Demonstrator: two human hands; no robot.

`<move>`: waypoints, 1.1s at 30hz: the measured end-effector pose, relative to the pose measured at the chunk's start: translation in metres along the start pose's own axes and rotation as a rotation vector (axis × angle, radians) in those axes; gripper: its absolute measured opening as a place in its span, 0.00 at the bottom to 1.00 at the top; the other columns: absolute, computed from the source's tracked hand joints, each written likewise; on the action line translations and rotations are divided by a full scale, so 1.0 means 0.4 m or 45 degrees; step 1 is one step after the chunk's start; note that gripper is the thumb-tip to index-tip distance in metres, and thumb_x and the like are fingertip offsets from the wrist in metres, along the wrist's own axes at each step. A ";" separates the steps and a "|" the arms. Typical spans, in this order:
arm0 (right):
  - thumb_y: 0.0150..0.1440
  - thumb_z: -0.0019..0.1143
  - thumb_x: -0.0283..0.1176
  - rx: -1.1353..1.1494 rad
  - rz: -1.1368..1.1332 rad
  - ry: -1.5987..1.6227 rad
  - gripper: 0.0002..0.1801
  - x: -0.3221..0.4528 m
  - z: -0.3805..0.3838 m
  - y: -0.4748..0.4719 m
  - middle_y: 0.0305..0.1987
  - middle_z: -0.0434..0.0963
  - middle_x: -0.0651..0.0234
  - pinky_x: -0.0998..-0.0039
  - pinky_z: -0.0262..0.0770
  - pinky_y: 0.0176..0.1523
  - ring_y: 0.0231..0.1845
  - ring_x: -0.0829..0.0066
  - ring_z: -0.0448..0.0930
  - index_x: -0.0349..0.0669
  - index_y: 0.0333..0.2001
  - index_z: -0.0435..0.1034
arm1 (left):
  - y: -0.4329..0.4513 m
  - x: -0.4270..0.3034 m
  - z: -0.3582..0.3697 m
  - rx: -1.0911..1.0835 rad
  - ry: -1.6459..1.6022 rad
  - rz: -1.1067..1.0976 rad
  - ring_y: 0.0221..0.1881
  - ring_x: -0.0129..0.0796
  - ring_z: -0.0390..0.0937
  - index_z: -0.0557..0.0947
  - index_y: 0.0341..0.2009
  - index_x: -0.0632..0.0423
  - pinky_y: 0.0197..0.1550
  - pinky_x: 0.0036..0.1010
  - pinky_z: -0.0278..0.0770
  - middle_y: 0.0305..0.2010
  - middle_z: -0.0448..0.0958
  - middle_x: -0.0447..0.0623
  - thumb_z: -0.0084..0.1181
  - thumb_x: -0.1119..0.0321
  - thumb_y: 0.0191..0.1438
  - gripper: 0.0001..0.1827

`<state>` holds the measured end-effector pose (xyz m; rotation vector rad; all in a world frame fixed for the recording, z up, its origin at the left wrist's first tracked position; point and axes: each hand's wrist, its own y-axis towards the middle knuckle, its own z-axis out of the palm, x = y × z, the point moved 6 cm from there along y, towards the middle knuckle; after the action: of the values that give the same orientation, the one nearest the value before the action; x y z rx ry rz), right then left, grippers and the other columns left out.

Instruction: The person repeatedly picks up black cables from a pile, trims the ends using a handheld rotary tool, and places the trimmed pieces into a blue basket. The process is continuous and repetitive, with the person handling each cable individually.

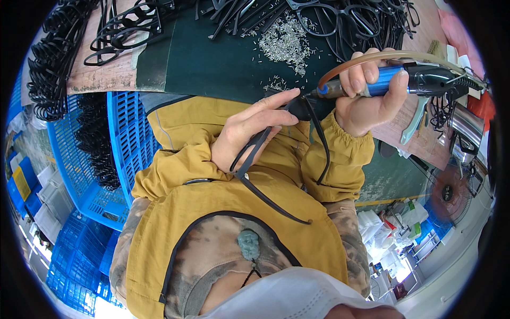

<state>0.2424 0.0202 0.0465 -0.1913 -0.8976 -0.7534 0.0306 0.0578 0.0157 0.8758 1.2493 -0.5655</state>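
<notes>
My left hand (253, 127) holds a black eyeglass frame (255, 146) with its temples attached, one hanging down over my apron and the other below my right hand. My right hand (368, 89) is closed around an electric screwdriver (384, 79) with a blue and black body and a brown tube along it. Its tip meets the frame near a temple joint; the exact contact is too small to tell. Just beyond lies a pile of small silver screws (286, 42) on the dark green mat (211, 60), with a smaller group of screws (275, 83) nearer my hands.
Black eyeglass frames (338, 20) and loose temples (239, 14) lie at the mat's far side. More frames (127, 32) sit at the left. A blue plastic basket (85, 195) stands below the table's left edge. At right are a teal-handled tool (414, 121) and a fan (447, 193).
</notes>
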 end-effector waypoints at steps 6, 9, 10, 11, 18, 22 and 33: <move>0.67 0.49 0.49 -0.001 -0.033 0.118 0.19 0.004 0.008 -0.005 0.29 0.71 0.70 0.77 0.60 0.21 0.20 0.78 0.69 0.48 0.51 0.69 | -0.001 0.006 -0.004 0.017 -0.012 -0.012 0.62 0.58 0.77 0.81 0.46 0.64 0.62 0.38 0.78 0.63 0.71 0.77 0.45 0.93 0.57 0.18; 0.63 0.57 0.48 0.033 -0.014 0.050 0.22 0.007 0.029 -0.009 0.28 0.67 0.72 0.85 0.58 0.19 0.22 0.84 0.64 0.40 0.48 0.69 | -0.001 0.006 -0.004 0.006 -0.020 0.001 0.61 0.58 0.78 0.81 0.45 0.64 0.61 0.38 0.78 0.63 0.71 0.78 0.44 0.93 0.57 0.17; 0.67 0.49 0.49 0.052 0.016 0.089 0.19 0.006 0.035 -0.006 0.29 0.70 0.71 0.77 0.61 0.21 0.20 0.78 0.68 0.48 0.52 0.68 | -0.001 0.006 -0.004 0.006 -0.023 0.006 0.61 0.58 0.78 0.81 0.45 0.64 0.61 0.38 0.78 0.63 0.71 0.78 0.45 0.93 0.57 0.17; 0.66 0.51 0.48 0.037 0.017 0.049 0.19 0.005 0.039 -0.007 0.28 0.68 0.72 0.80 0.59 0.20 0.21 0.80 0.67 0.46 0.51 0.68 | -0.001 0.009 -0.003 0.010 -0.033 -0.004 0.60 0.58 0.78 0.81 0.44 0.65 0.61 0.38 0.78 0.63 0.71 0.79 0.45 0.94 0.56 0.17; 0.66 0.52 0.46 0.009 0.087 0.041 0.17 -0.014 0.041 -0.003 0.26 0.65 0.73 0.82 0.58 0.20 0.21 0.82 0.63 0.44 0.46 0.68 | -0.017 0.029 -0.005 0.001 -0.071 0.045 0.59 0.58 0.79 0.80 0.42 0.68 0.58 0.39 0.81 0.61 0.71 0.81 0.47 0.92 0.58 0.12; 0.68 0.49 0.45 0.082 0.242 0.054 0.14 -0.037 0.024 0.013 0.26 0.68 0.71 0.77 0.60 0.21 0.17 0.79 0.65 0.46 0.41 0.65 | -0.016 0.034 -0.001 -0.125 -0.109 0.164 0.50 0.50 0.82 0.80 0.42 0.65 0.51 0.32 0.80 0.61 0.74 0.75 0.52 0.92 0.54 0.14; 0.65 0.54 0.46 -0.238 -0.087 0.053 0.19 0.063 -0.148 0.019 0.28 0.67 0.73 0.80 0.59 0.23 0.21 0.82 0.65 0.38 0.43 0.68 | -0.120 -0.181 -0.398 -1.052 0.670 -0.177 0.37 0.33 0.77 0.72 0.51 0.59 0.45 0.29 0.77 0.37 0.77 0.53 0.45 0.80 0.63 0.12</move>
<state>0.2950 -0.0139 0.0301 -0.3102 -0.7969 -0.9024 -0.1158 0.1545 0.0618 0.2281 1.8319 0.1200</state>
